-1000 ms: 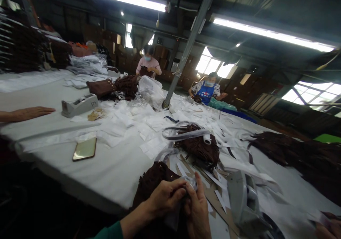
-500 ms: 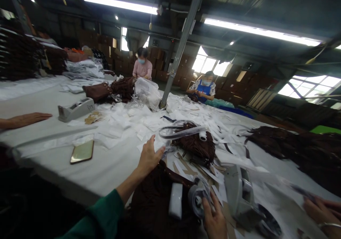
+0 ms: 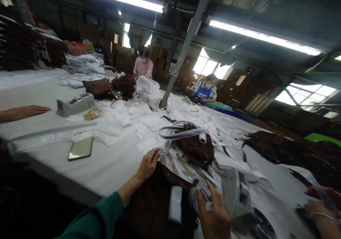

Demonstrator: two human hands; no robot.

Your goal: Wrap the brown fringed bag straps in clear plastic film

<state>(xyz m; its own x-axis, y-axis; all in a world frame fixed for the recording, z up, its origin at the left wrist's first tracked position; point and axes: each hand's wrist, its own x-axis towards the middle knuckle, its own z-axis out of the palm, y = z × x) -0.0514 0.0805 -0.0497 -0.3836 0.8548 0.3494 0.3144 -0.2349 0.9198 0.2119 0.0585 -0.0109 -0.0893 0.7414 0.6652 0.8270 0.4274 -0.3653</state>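
Observation:
A dark brown fringed handbag (image 3: 151,203) lies right in front of me at the table's edge, with a small white packet (image 3: 175,205) on it. My left hand (image 3: 147,165) is at the bag's far left corner, its fingers closed on a bundle wrapped in clear plastic (image 3: 165,155). At the bag's right side, my right hand (image 3: 215,208) has thumb and fingers round a second plastic-wrapped bundle (image 3: 196,196); what is inside the wrapping I cannot make out. Just beyond lies another brown fringed bag (image 3: 193,144), with a plastic-wrapped strap (image 3: 183,135) across it.
A grey tape dispenser (image 3: 236,192) stands to my right, another tape dispenser (image 3: 76,104) at left. A phone (image 3: 80,148) lies nearby. Co-workers' hands are at left (image 3: 26,112) and right (image 3: 322,205). A metal post (image 3: 183,50) rises beyond scattered white sheets (image 3: 119,121).
My left hand has gone from spread fingers to closed on the plastic-wrapped bundle. My right hand stays at its bundle, shifted slightly. The co-worker's hands at right have moved.

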